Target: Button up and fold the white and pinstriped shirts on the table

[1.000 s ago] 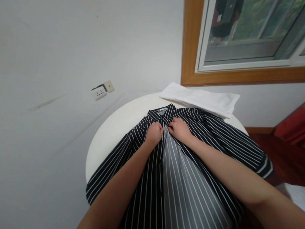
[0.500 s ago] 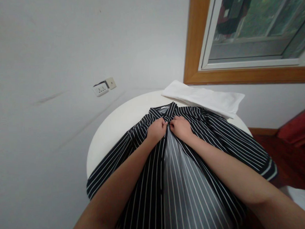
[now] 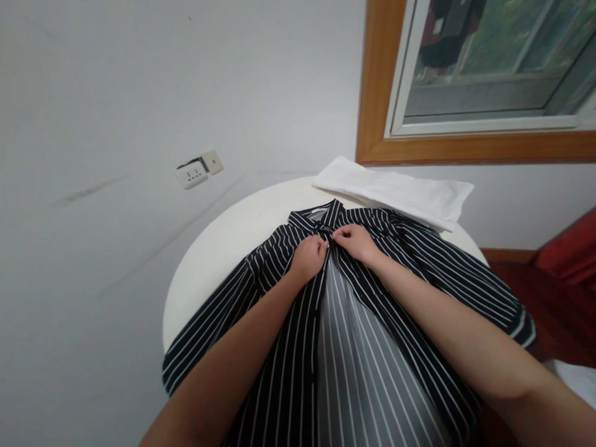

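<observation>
Left hand [image 3: 309,257]: bare, fingers curled, thumb and fingertips closed on the front edge of the garment, just below the collar.

Right hand [image 3: 355,241]: bare, just beside the left and apart from it by a narrow gap; thumb and forefinger pinched together on the opposite front edge. A button between the fingertips cannot be made out.

Black long-sleeved shirt with thin white stripes [image 3: 299,344]: one, laid front up on the table, collar at the far end, lower part toward the wearer of the camera and cut off by the lower picture edge. Fronts meet near the collar and part below the hands, showing the grey striped inner side of the back [image 3: 356,365]. Striped collar [image 3: 317,215] upright, small pale label inside. Sleeves spread to both sides, each passing over the table's rim; right-side cuff banded in white.

Round white table [image 3: 206,266]: under the shirt, against the wall.

Folded white cloth [image 3: 394,187]: flat, at the table's far right, touching the shirt's shoulder or nearly so.

White wall socket [image 3: 193,175] and beige square plate [image 3: 212,162]: side by side on the pale wall [image 3: 102,93].

Window with orange-brown wooden frame [image 3: 367,117]: upper right, dark hanging item and greenery beyond.

Red draped fabric [image 3: 580,253]: right, on dark reddish floor [image 3: 515,287].
</observation>
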The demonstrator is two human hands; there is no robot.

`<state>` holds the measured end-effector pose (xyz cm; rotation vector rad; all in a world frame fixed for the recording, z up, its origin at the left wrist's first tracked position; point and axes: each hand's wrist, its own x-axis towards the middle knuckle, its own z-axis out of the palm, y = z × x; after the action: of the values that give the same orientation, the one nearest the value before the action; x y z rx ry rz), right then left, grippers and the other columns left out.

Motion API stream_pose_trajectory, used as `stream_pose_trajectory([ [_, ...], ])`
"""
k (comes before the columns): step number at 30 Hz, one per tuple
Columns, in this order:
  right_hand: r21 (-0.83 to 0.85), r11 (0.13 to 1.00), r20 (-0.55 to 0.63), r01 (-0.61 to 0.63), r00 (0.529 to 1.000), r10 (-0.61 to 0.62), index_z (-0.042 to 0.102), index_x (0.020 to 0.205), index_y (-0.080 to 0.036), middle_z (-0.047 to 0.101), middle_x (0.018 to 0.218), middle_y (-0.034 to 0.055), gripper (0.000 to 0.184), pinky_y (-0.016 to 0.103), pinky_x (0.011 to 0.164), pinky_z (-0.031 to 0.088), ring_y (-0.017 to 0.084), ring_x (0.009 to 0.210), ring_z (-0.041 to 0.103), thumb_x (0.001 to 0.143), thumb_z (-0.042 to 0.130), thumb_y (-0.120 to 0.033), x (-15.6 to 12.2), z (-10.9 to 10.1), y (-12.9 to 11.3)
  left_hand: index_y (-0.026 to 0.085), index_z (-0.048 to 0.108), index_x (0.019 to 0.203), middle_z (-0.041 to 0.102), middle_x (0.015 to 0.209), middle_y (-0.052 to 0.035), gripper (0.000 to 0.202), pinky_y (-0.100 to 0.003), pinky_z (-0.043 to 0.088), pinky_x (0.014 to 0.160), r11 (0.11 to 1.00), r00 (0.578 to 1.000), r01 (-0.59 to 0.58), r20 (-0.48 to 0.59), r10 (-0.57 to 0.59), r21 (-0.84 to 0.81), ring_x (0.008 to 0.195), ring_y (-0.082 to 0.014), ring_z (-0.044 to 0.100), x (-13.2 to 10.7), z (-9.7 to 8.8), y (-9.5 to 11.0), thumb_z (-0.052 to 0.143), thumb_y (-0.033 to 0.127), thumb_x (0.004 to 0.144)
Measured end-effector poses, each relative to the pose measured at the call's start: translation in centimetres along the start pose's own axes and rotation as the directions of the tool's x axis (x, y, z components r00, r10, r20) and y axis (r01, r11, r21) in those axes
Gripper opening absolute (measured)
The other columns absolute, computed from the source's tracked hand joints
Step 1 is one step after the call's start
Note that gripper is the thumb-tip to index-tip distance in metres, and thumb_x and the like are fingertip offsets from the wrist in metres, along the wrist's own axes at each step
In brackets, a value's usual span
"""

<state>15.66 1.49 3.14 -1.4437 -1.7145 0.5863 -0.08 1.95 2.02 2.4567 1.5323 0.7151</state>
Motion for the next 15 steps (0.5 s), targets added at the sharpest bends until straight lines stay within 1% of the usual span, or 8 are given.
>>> stream_pose_trajectory([
  [2,0.177,0.981,0.021,-0.085,0.996,0.082,0.071,0.074,-0.015,0.069,0.070,0.0011,0.017,0.024,0.067,0.050,0.014,0.068,0.062,0.080,0.056,-0.021,-0.2,0.5,-0.1,0.017,0.058,0.083,0.065,0.089,-0.0074,0.021,-0.033,0.044,0.088,1.000,1.000,0.013,0.001,-0.013,-0.009,0.089,-0.0187,0.059,0.1,0.0,-0.1,0.042,0.023,0.094],
  [4,0.320,0.929,0.068,-0.185,0.983,0.172,0.069,0.074,-0.015,0.065,0.063,-0.0004,0.015,0.020,0.055,0.048,0.011,0.058,0.058,0.081,0.056,-0.020,-0.5,1.0,-0.1,0.017,0.058,0.084,0.065,0.091,-0.0070,0.021,-0.033,0.044,0.089,1.000,1.000,0.026,-0.002,-0.026,-0.014,0.090,-0.0183,0.058,0.1,0.1,-0.3,0.041,0.022,0.094],
  [6,0.430,0.868,0.112,-0.249,0.969,0.222,0.067,0.072,-0.014,0.062,0.061,-0.0008,0.014,0.017,0.047,0.047,0.009,0.053,0.056,0.081,0.057,-0.016,-0.7,1.4,0.0,0.018,0.058,0.082,0.064,0.089,-0.0063,0.022,-0.033,0.044,0.088,0.999,0.999,0.040,-0.007,-0.040,-0.014,0.090,-0.0179,0.058,0.2,0.2,-0.5,0.040,0.023,0.094],
  [9,0.537,0.802,0.141,-0.263,0.965,0.223,0.066,0.069,-0.014,0.063,0.064,-0.0004,0.012,0.014,0.045,0.048,0.007,0.055,0.057,0.079,0.060,-0.012,-0.8,1.5,0.2,0.018,0.057,0.080,0.064,0.087,-0.0057,0.024,-0.032,0.045,0.087,0.999,0.999,0.047,-0.010,-0.047,-0.017,0.088,-0.0176,0.058,0.3,0.3,-0.7,0.039,0.024,0.095],
  [12,0.572,0.773,0.167,-0.275,0.961,0.219,0.067,0.068,-0.014,0.063,0.064,-0.0008,0.010,0.013,0.045,0.050,0.006,0.054,0.057,0.078,0.065,-0.013,-0.7,1.5,0.2,0.018,0.057,0.080,0.064,0.087,-0.0059,0.024,-0.032,0.045,0.086,0.998,0.999,0.041,-0.009,-0.042,-0.039,0.088,-0.0176,0.058,0.3,0.2,-0.7,0.038,0.023,0.094],
  [15,0.594,0.746,0.194,-0.300,0.954,0.230,0.066,0.067,-0.014,0.061,0.063,-0.0015,0.012,0.013,0.046,0.051,0.006,0.054,0.057,0.079,0.066,-0.012,-0.6,1.3,0.2,0.018,0.057,0.080,0.064,0.087,-0.0056,0.022,-0.031,0.045,0.085,0.996,0.999,0.049,-0.012,-0.050,-0.068,0.087,-0.0176,0.059,0.3,0.2,-0.8,0.040,0.023,0.094],
])
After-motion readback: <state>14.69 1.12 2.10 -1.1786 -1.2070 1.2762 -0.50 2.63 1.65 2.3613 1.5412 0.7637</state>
